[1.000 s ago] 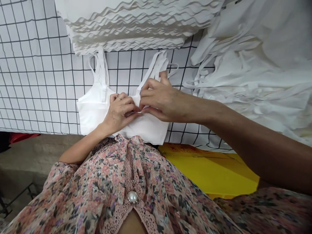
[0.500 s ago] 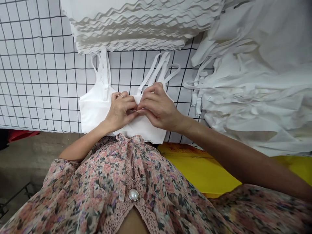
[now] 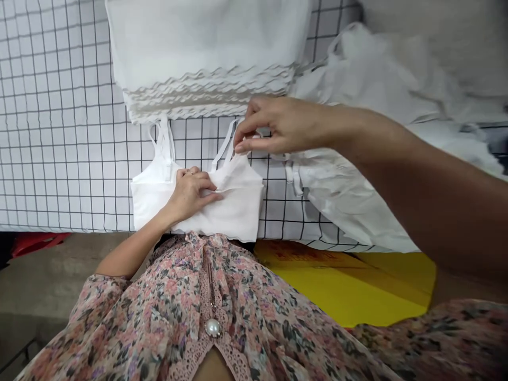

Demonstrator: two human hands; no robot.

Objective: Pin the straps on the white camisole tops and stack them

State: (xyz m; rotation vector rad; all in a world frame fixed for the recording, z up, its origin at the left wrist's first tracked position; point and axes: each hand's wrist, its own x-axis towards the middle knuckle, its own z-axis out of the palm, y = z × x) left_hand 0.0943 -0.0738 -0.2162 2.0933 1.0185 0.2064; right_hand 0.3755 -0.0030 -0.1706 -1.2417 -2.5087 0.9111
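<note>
A white camisole-style bra top lies flat at the table's front edge, straps pointing away from me. My left hand, a ring on one finger, rests on its middle with thumb and fingers pinching the fabric near the upper edge. At the base of the right-hand straps, my right hand holds the top's upper corner between thumb and fingers. The left pair of straps stretches up toward a stack of white garments.
Beyond the top lies a neat stack of white wavy-edged garments. A loose heap of white strapped garments covers the right side. The table wears a black-and-white grid cloth. Below its front edge are a yellow box and a red item.
My right hand has moved up and away from my left, from the top's middle edge to its right strap base. My left hand stays on the fabric. The camera view has shifted slightly.
</note>
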